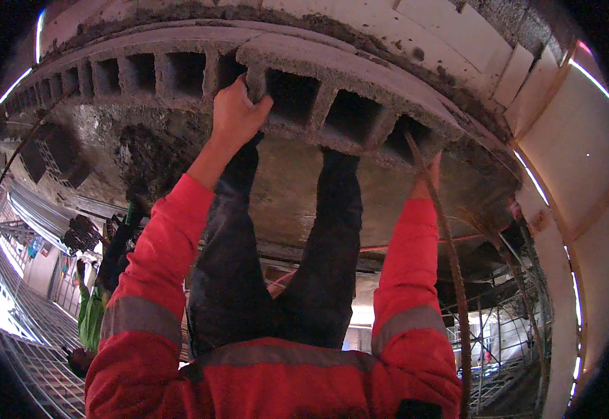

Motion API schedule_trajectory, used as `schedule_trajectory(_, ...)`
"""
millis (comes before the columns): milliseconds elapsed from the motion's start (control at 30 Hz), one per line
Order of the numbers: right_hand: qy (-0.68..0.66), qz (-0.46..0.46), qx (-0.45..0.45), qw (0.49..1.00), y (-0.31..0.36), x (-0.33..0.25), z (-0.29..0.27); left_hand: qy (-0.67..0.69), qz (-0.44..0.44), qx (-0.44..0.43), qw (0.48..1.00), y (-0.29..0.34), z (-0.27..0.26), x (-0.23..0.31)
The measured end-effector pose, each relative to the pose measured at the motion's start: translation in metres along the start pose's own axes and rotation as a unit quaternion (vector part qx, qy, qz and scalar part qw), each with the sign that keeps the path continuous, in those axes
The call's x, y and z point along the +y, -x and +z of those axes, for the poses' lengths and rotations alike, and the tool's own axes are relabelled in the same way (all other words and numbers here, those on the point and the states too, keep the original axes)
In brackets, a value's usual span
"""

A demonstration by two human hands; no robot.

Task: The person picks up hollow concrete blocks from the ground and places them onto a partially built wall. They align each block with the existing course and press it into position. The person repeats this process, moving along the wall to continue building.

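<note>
A grey hollow concrete block (325, 135) with open cells facing me lies at the right end of a row of similar blocks (126, 98). My left hand (238, 112) is closed round the block's left end, with its thumb and knuckles at the end web. At the right end my right hand (434, 170) reaches up against the block's lower edge; its fingers are hidden there. A rusty steel bar (447, 244) passes in front of my right wrist, its upper end reaching the block's rightmost cell.
Wet grey mortar (140, 153) lies left of my left forearm. A dark crate (60, 153) stands at the far left. Lower left, a person in green (91, 318) is near metal mesh (32, 356). Pale panels (577, 153) rise on the right.
</note>
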State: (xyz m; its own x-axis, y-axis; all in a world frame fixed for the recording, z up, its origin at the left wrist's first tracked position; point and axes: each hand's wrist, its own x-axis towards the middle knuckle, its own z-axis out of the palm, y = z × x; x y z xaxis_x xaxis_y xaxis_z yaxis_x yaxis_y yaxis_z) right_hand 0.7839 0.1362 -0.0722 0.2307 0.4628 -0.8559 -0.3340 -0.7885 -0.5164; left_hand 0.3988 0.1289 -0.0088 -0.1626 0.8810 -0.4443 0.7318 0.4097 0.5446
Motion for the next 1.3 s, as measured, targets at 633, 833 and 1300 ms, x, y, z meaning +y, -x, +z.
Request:
schedule_trajectory(633,0.008,0.005,-0.001,1.000,0.008,0.001,0.004,0.003,0.008,-0.025,1.000,-0.005,-0.002,-0.005)
schedule_trajectory(833,0.010,0.004,-0.006,1.000,0.009,0.004,0.007,-0.018,-0.022,-0.049,0.998,-0.008,0.000,-0.009)
schedule_trajectory(1300,0.290,-0.128,0.071,0.946,0.053,-0.002,0.009,-0.088,-0.032,-0.092,0.991,-0.014,-0.010,0.003)
